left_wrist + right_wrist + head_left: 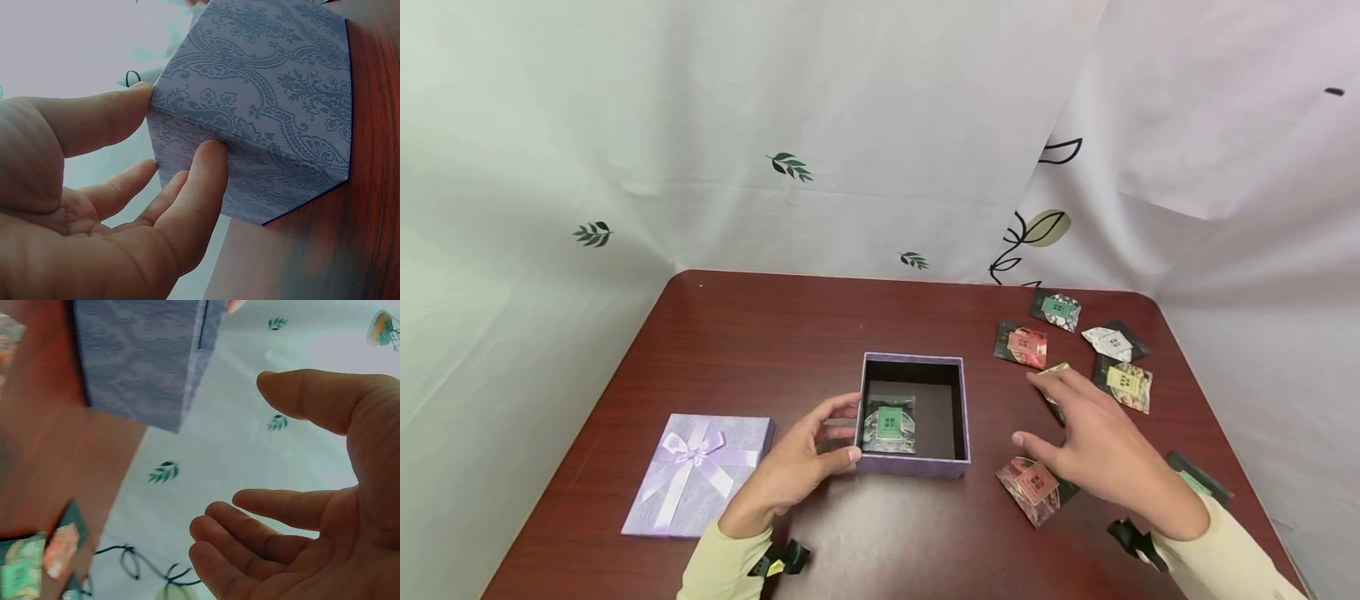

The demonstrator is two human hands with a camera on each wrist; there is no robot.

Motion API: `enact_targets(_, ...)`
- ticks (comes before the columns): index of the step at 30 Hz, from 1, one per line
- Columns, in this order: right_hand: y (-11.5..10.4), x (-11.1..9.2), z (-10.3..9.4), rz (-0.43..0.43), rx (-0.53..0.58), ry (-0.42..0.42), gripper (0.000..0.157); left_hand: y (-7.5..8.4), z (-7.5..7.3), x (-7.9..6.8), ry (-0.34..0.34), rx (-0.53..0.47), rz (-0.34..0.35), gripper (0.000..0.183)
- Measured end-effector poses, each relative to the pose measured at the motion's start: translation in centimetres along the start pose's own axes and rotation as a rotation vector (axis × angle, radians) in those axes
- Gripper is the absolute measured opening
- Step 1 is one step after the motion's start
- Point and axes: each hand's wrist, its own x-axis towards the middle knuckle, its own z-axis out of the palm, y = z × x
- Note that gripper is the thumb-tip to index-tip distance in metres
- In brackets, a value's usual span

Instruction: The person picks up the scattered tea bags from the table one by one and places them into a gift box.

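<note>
A lavender patterned gift box [917,467] stands lidless, black inside, with a green-labelled packet [890,423] lying in its left part. My left hand [801,471] holds the box at its left side, thumb at the front corner. In the left wrist view, the bent fingers rest on the patterned wall [269,119]. To the right, my right hand [1101,442] hovers over scattered packets, thumb and fingers spread, nothing between them. A red-labelled packet [1036,485] lies just below its thumb. Another packet [1054,408] shows partly beneath its fingers.
The lavender lid [700,487] with a ribbon bow lies at the left. Farther back on the right are packets with red [1022,344], green [1057,309], white [1109,342] and yellow [1124,382] labels. Another green packet [1197,479] lies beside the right forearm. White curtains surround the table.
</note>
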Motion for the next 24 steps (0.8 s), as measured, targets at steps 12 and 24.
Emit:
enact_targets(12,2.5,-3.1,4.6,0.091,0.020,0.018,0.075,0.1,-0.1,-0.1,-0.003,-0.007,-0.001,0.075)
enact_targets(24,3.4,-4.7,8.7,0.182,-0.036,-0.019,0.092,-0.1,-0.1,-0.1,-0.007,0.008,0.009,0.074)
